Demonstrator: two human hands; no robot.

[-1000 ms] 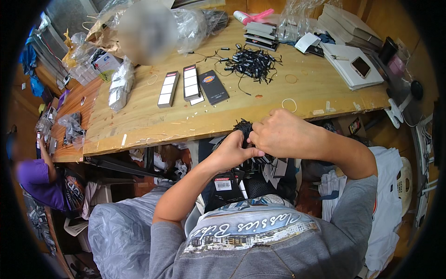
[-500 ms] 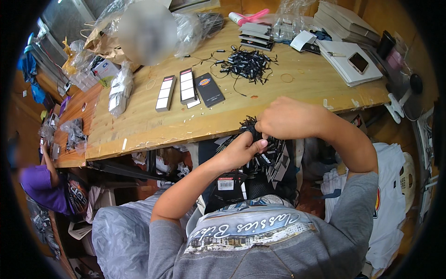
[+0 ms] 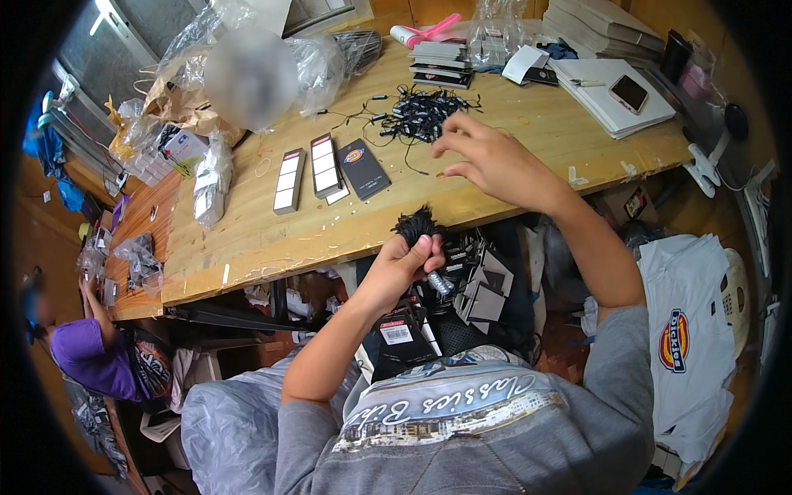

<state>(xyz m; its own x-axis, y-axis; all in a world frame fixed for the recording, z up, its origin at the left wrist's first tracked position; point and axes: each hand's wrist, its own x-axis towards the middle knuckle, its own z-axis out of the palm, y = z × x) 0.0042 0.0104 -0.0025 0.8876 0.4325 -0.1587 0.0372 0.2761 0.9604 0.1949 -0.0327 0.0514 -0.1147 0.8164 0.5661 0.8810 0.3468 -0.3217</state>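
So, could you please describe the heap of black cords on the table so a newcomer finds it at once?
On the wooden table, look beyond the right hand. The heap of black cords lies on the near side of the stacked cards. It is loosely tangled, unlike the gathered black bundle in the left hand.

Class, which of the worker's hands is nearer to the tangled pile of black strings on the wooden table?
Right. The right hand is beside the tangled pile, at its near right side; the left hand is farther off, toward the body, holding a black string bunch.
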